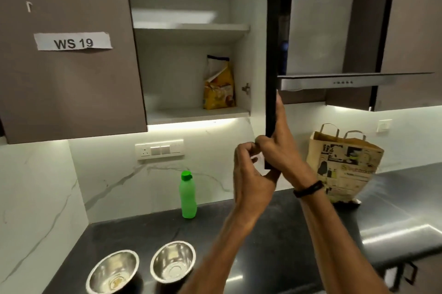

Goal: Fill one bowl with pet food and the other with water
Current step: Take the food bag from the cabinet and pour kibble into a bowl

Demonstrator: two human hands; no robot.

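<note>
Two steel bowls stand side by side on the dark counter near its front edge, the left bowl [114,272] and the right bowl [172,261], both with nothing in them. A green water bottle [188,195] with a green cap stands upright against the backsplash. A yellow pet food bag [218,85] stands on the lower shelf of the open wall cabinet. My right hand [278,147] grips the lower edge of the open cabinet door [271,54]. My left hand [248,174] is half curled just left of that door's bottom corner, holding nothing.
A printed paper bag [344,166] with handles stands on the counter at the right. A steel chimney hood [334,80] hangs right of the open door. A switch panel [159,150] is on the marble backsplash. The closed cabinet door on the left carries a "WS 19" label [73,42].
</note>
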